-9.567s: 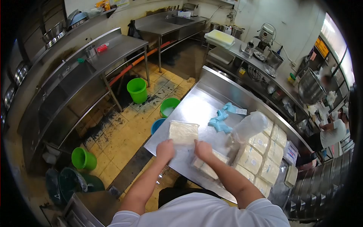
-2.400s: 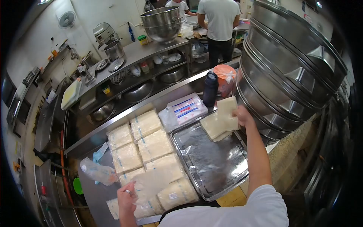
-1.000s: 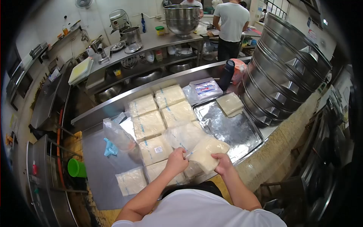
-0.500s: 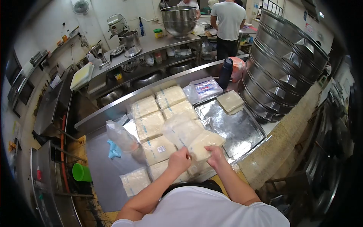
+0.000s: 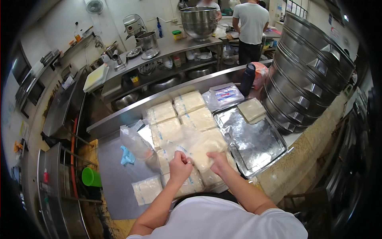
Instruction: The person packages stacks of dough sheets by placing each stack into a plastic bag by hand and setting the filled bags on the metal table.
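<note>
My left hand (image 5: 181, 165) is closed on the edge of a clear plastic bag (image 5: 173, 147) with blue print. Beside it, my right hand (image 5: 218, 162) grips a pale stack of flat sheets (image 5: 202, 156), whose left part lies at the bag's opening. How far the stack is inside the bag is hard to tell. Both hands are over rows of bagged packs (image 5: 197, 118) on the steel table (image 5: 115, 175). One more pack (image 5: 147, 190) lies apart at the lower left. A small pile of sheets (image 5: 252, 109) rests on the metal tray (image 5: 254, 139) to the right.
Stacked steamer pots (image 5: 304, 75) stand at the right, by a dark bottle (image 5: 247, 79) and a printed plastic pack (image 5: 227, 95). A crumpled bag (image 5: 137, 143) and blue wrap (image 5: 127, 156) lie on the left. Two people stand behind a large bowl (image 5: 199, 23).
Since the earlier frames, the sheets went from the tray to my right hand and were brought to the bag. In the last half second, both hands and the stack shifted slightly left.
</note>
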Motion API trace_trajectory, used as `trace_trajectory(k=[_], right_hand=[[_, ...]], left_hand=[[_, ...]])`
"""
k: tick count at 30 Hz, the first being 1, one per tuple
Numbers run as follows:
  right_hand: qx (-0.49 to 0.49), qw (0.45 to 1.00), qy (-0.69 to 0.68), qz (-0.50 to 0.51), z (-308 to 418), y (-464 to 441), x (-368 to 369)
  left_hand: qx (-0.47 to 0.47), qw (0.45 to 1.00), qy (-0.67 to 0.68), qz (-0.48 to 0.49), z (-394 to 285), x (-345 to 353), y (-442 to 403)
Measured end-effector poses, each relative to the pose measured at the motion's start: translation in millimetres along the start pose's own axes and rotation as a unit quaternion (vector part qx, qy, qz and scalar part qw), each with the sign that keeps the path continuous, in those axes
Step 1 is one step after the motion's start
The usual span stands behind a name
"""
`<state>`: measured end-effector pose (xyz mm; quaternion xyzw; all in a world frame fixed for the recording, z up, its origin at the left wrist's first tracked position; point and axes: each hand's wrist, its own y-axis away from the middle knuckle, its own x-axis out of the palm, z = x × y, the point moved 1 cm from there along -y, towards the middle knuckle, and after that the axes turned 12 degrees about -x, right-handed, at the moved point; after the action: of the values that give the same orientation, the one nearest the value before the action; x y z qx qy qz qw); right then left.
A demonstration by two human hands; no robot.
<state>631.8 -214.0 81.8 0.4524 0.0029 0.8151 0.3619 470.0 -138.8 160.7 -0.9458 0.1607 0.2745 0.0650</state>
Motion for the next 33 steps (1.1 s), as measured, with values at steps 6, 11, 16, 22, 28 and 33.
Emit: trace_trajectory(k=[6, 11, 16, 22, 28, 33], right_hand=[[0.057, 0.998, -0.017, -0.020, -20.9, 1.6, 14.8], [-0.054, 0.994, 0.087, 0.046, -23.1, 20.3, 26.8], [-0.076, 0.973, 0.205, 0.071, -22.9, 35.1, 47.0], [-0.124, 0.937, 0.296, 0.135, -26.7, 49.0, 53.9], [-0.118, 0.936, 0.288, 0.166, -37.2, 58.2, 64.1], [0.015, 0.988, 0.073, 0.135, -28.8, 49.8, 71.1]], left_hand=[[0.021, 1.000, 0.009, 0.001, 30.7, 0.2, 19.6], [-0.055, 0.996, -0.072, -0.003, 27.6, -28.0, 10.0], [0.110, 0.987, -0.104, -0.054, 4.6, -30.7, -6.1], [0.137, 0.989, -0.018, -0.052, -27.4, -28.3, -43.1], [0.254, 0.966, -0.033, 0.016, -44.0, -29.9, -52.0], [0.218, 0.974, -0.001, 0.060, -39.1, -38.8, -18.5]])
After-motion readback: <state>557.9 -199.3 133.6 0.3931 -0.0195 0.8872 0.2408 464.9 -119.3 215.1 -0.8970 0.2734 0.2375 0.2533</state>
